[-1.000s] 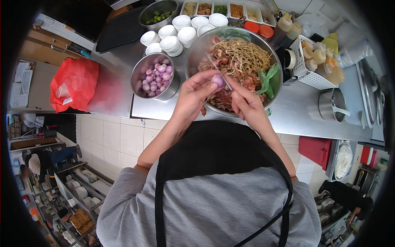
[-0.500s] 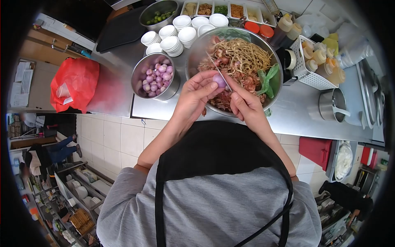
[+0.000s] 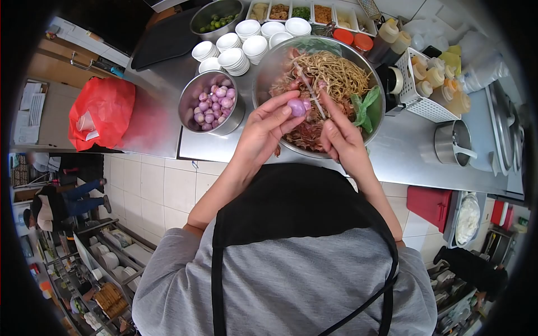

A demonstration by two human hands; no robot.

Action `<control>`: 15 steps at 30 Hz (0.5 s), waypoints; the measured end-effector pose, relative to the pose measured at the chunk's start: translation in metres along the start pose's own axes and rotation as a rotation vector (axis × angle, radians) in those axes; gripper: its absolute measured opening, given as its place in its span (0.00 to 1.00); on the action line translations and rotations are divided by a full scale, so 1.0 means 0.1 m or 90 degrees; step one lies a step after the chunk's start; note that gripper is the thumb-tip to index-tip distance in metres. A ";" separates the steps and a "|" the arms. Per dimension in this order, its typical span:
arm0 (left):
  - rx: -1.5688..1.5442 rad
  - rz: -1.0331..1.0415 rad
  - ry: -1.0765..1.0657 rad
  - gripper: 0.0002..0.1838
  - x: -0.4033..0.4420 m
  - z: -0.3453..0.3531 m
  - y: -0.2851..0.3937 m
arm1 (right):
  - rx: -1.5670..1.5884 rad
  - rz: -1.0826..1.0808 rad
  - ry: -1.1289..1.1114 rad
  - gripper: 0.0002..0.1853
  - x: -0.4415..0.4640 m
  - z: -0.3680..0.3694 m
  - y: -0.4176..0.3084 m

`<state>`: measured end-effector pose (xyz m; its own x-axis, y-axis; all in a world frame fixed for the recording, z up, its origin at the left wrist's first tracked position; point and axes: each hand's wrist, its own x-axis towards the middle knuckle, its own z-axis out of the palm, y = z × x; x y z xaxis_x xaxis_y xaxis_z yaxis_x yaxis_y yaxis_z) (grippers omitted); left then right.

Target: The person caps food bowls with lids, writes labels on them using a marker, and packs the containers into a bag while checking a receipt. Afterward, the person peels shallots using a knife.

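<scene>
My left hand [image 3: 263, 126] pinches a smooth purple shallot [image 3: 297, 107] between thumb and fingers. In my right hand [image 3: 343, 134] is a thin knife [image 3: 309, 87], its blade pointing up and to the left, just right of the shallot and apart from it. Both hands are over the near rim of a wide steel bowl [image 3: 262, 61]. Reddish skins and unpeeled shallots [image 3: 300, 134] fill it, with a heap of dry, stringy tops [image 3: 342, 73] and a green plastic bag [image 3: 367, 109] at its right. Left of the bowl, a steel pot [image 3: 184, 103] holds several peeled shallots [image 3: 213, 106].
Stacked white bowls [image 3: 232, 59] stand behind the pot. A red plastic bag [image 3: 103, 115] sits at the counter's left end. To the right are a white basket of squeeze bottles [image 3: 428, 106] and a small saucepan [image 3: 453, 143]. Another person [image 3: 61, 207] is at far left.
My right hand has drawn the knife away from the shallot, slightly right and down. The shallot stays in my left hand, turned a little. The person at far left has shifted.
</scene>
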<state>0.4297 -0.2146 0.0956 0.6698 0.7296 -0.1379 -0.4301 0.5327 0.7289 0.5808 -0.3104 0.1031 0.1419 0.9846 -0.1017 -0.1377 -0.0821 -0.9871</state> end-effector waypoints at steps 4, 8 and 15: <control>0.039 0.048 0.005 0.16 0.00 -0.04 -0.07 | 0.010 0.036 -0.079 0.21 -0.03 0.09 -0.03; 0.030 0.038 -0.014 0.16 0.01 -0.08 -0.05 | 0.009 0.027 -0.039 0.21 0.02 0.04 0.02; -0.005 0.016 -0.041 0.17 0.00 -0.06 0.00 | -0.051 0.028 0.017 0.21 0.03 -0.11 0.04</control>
<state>0.4264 -0.2118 0.0916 0.6962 0.7139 -0.0758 -0.4522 0.5181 0.7260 0.5913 -0.3091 0.0977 0.1644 0.9754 -0.1468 -0.0648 -0.1378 -0.9883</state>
